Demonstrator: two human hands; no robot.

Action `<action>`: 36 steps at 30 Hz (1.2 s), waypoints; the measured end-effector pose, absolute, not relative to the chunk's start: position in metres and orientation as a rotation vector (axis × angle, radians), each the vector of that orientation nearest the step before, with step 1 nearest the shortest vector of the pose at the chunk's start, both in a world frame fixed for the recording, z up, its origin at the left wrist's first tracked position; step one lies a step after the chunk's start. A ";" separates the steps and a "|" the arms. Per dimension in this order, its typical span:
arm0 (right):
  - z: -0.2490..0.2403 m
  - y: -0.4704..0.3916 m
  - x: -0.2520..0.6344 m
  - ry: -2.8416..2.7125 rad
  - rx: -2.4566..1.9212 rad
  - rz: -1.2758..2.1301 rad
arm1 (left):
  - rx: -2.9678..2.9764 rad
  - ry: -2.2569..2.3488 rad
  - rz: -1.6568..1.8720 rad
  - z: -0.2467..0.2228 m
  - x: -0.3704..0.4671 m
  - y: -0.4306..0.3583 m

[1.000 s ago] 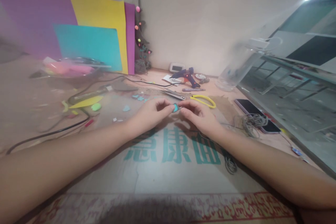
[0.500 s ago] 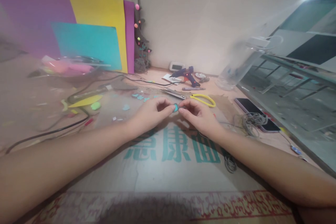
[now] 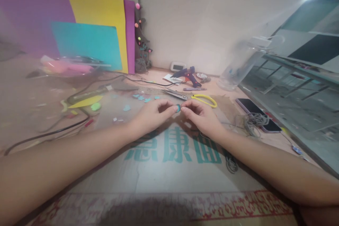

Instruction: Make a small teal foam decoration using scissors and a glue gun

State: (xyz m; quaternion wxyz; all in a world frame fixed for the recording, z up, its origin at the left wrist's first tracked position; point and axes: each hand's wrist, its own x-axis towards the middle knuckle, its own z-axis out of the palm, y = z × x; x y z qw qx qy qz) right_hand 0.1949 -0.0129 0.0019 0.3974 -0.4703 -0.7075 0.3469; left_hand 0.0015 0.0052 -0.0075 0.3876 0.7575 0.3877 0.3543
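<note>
A small round teal piece (image 3: 178, 108) with a dark edge is pinched between the thumb and fingers of my left hand (image 3: 156, 113). My right hand (image 3: 200, 114) meets it from the other side, thumb and forefinger closed at its edge; both hands seem to grip the one piece. Just behind my fingers lie scissors with yellow handles (image 3: 203, 100), their blades pointing left. Several small teal cut-outs (image 3: 141, 97) are scattered on the mat beyond my left hand. Beneath my hands spreads a pale printed sack (image 3: 159, 180) with large green characters.
At the back stands a dark glue gun (image 3: 188, 75) by a small white display (image 3: 178, 66). A phone (image 3: 256, 114) with a tangle of grey wire (image 3: 255, 123) lies right. Black cable (image 3: 45, 133) curves across the left. Coloured sheets (image 3: 90, 46) lean against the wall.
The teal piece has turned slightly between my fingertips, now showing more edge-on. Both hands keep nearly the same place, and the whole view has shifted very slightly.
</note>
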 end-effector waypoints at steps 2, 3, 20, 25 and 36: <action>0.001 -0.013 0.196 -1.788 -1.184 0.878 | 1.928 0.986 0.914 -0.007 0.001 0.006; 0.000 -0.013 0.196 -1.788 -1.180 0.878 | 1.917 0.990 0.925 -0.007 0.001 0.006; 0.003 -0.010 0.201 -1.960 -1.126 0.387 | 1.835 0.971 0.923 -0.006 0.001 0.007; 0.001 -0.009 0.202 -2.001 -1.126 0.379 | 1.845 0.975 0.907 -0.006 0.002 0.007; -0.002 -0.008 0.202 -2.044 -1.130 0.411 | 1.900 0.953 0.856 -0.007 0.001 0.006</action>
